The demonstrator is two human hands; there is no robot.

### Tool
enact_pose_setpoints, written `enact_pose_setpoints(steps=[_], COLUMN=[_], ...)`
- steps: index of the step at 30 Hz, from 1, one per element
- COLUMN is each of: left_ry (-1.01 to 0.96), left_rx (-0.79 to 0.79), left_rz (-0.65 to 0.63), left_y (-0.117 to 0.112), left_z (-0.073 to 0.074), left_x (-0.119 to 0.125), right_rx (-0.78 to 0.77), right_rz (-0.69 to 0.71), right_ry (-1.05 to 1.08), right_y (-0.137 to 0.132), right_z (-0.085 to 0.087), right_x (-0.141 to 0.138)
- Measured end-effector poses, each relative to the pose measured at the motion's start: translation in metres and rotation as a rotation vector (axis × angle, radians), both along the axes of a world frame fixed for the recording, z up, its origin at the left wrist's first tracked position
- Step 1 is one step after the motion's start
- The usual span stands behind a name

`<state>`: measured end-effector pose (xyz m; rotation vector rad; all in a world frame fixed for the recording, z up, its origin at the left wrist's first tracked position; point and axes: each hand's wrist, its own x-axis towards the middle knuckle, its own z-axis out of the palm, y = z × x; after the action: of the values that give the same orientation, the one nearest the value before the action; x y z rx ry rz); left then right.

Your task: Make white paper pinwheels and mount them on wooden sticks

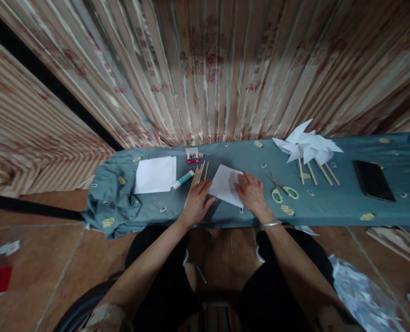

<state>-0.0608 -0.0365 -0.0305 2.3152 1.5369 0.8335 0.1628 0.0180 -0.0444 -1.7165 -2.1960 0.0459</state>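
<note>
A square sheet of white paper (pixel 225 183) lies turned like a diamond on the cloth-covered table in front of me. My left hand (pixel 197 202) is at its left corner, thumb and fingers apart, the fingertips at the edge. Over the right corner rests my right hand (pixel 251 191), its fingers stretched out flat on the sheet. Several thin wooden sticks (pixel 196 177) lie beside my left hand, partly hidden under it. Just right of my right hand are scissors (pixel 277 188) with yellow-green handles, their blades slightly apart.
A white paper stack (pixel 155 175), a glue stick (pixel 183 179) and a small red box (pixel 192 156) of metal pieces stand left. To the right are several white paper pinwheels (pixel 308 144) on sticks and a black phone (pixel 373 180). A curtain (pixel 208 69) hangs behind the table.
</note>
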Motion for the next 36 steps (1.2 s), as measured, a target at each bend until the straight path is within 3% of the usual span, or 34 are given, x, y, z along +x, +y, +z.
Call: enact_pose_setpoints(steps=[7,9,12,18,23,26,30,32,36], left_ry=[-0.096,-0.045,0.079,0.176,-0.053,-0.305,-0.487,-0.507,-0.520], left_rx=[0.079,0.034,-0.081,-0.121,-0.024,0.022,-0.096,-0.141,-0.230], left_rz=[0.418,0.518,0.565,0.568,0.546,0.449,0.203,0.127,0.045], left_y=[0.008,0.010,0.011,0.017,0.025,0.027,0.028,0.029,0.029], left_z=[0.003,0.003,0.003,0.004,0.005,0.006,0.008,0.009,0.009], left_x=[-0.064,-0.077,-0.083,-0.079,-0.070,-0.049,-0.011,0.003,0.019], right_rx=[0.078,0.083,0.094,0.112,0.081,-0.124,-0.540,-0.622,-0.635], right_rz=[0.007,0.014,0.028,0.060,0.111,0.123,0.236,0.197,0.064], right_ry=[0.151,0.180,0.213,0.280,0.499,0.799,1.276,1.420,1.567], right_y=[0.010,0.014,0.018,0.023,0.020,0.012,0.004,0.003,0.004], right_z=[-0.001,-0.003,-0.005,-0.007,0.003,0.013,0.022,0.024,0.026], right_x=[-0.006,-0.007,-0.008,-0.010,-0.019,-0.030,-0.040,-0.040,-0.037])
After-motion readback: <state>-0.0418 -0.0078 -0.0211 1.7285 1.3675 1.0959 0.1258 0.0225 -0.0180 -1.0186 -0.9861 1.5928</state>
